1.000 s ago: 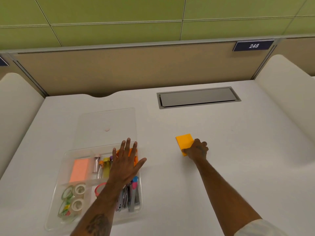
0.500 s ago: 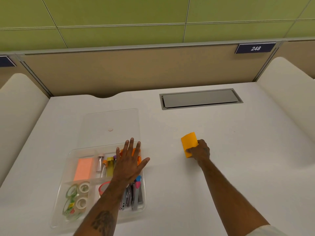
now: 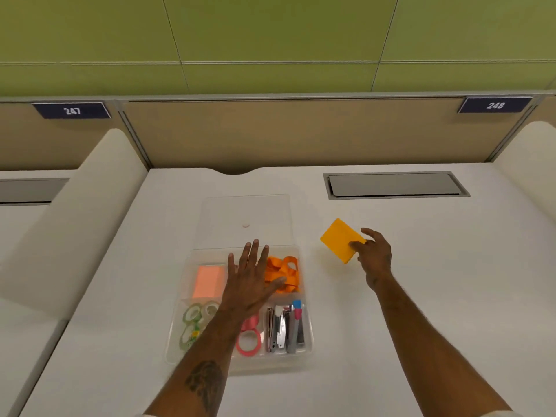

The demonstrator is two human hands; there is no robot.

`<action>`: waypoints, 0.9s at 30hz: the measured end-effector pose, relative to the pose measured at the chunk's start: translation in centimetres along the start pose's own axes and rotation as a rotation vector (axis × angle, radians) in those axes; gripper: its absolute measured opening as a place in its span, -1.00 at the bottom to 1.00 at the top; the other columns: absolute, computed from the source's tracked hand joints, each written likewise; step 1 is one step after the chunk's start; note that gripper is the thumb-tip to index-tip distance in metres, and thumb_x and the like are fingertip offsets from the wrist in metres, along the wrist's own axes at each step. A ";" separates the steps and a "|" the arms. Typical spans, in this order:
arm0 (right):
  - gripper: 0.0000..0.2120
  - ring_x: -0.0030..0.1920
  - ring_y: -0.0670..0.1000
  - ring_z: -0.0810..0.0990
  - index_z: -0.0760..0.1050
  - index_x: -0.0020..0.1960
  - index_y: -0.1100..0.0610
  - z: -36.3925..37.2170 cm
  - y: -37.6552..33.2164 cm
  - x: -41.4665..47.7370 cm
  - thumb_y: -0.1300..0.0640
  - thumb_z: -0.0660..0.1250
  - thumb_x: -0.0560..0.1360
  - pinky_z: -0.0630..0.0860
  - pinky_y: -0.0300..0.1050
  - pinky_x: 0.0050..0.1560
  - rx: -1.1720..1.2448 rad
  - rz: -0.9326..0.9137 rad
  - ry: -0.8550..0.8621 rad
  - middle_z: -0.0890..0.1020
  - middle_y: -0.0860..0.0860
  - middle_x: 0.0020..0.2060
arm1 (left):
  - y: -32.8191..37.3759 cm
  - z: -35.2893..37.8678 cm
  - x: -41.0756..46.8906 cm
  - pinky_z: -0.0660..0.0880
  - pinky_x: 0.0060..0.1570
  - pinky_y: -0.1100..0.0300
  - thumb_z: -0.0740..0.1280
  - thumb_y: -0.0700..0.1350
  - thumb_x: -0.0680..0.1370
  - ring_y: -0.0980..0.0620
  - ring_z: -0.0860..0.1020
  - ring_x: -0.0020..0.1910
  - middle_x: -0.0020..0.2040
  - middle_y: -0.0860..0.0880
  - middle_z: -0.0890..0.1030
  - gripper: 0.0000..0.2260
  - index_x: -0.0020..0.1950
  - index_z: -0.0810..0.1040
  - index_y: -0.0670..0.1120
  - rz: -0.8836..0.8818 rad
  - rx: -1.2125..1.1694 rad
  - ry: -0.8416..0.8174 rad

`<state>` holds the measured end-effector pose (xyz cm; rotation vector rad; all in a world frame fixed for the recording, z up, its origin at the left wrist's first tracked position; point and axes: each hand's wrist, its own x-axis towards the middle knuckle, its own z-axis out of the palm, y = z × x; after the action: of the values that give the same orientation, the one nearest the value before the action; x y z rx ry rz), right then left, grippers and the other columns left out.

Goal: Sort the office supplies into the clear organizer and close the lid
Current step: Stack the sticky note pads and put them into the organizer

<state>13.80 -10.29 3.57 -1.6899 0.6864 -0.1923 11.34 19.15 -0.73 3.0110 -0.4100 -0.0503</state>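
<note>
The clear organizer (image 3: 308, 332) lies on the white desk with its clear lid (image 3: 245, 212) folded flat behind it. Inside are a pink sticky pad (image 3: 207, 281), orange ribbon (image 3: 284, 270), tape rolls (image 3: 192, 323), a pink ring of tape (image 3: 249, 344) and metal tools with markers (image 3: 285, 326). My left hand (image 3: 249, 281) lies flat, fingers spread, over the organizer's middle. To the right of the organizer, my right hand (image 3: 373, 254) pinches an orange sticky-note pad (image 3: 338, 239) by its corner, lifted and tilted off the desk.
A grey cable hatch (image 3: 394, 185) is set into the white desk (image 3: 436, 281) at the back right. Cream padded dividers stand at the left (image 3: 84, 206) and far right (image 3: 532, 152). A tan partition closes the back.
My right hand has lifted the orange pad off the desk and tilted it, carrying it slightly toward the organizer. My left hand has stayed flat on the organizer. The view has shifted left.
</note>
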 end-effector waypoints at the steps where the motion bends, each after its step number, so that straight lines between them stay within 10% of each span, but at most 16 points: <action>1: -0.64 0.02 0.15 0.58 0.54 0.18 0.07 1.2 -0.5 -0.6 0.27 0.42 0.41 0.55 0.10 0.05 0.031 0.003 0.000 0.62 0.13 -0.01 | -1.2 -0.3 -0.6 -0.32 0.46 -0.18 -0.31 0.49 0.44 -0.04 -0.28 0.56 0.59 -0.04 -0.25 -0.16 0.59 -0.20 0.03 -0.016 0.016 0.009; 8: -0.96 0.01 0.11 0.58 0.52 0.00 0.05 10.1 -3.2 -5.6 0.12 0.34 0.55 0.55 -0.02 -0.07 0.037 -0.114 -0.194 0.60 0.01 -0.10 | -10.0 -0.9 -5.2 -0.28 0.47 -0.19 -0.28 0.48 0.45 -0.04 -0.30 0.55 0.57 -0.04 -0.29 -0.17 0.56 -0.27 0.00 -0.152 -0.002 0.026; 27: -0.80 -0.12 0.14 0.62 0.50 0.19 0.11 23.7 -4.0 -12.9 0.12 0.21 0.61 0.50 -0.15 -0.18 -0.754 -0.569 -0.645 0.65 0.15 -0.09 | -15.5 1.2 -7.2 -0.17 0.49 -0.20 -0.20 0.49 0.46 -0.05 -0.18 0.58 0.61 -0.07 -0.13 -0.12 0.59 -0.21 -0.08 -0.181 -0.114 -0.042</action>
<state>16.12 16.90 4.56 -2.4650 -0.2705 0.2508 8.49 35.82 -3.46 2.9289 -0.1323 -0.1459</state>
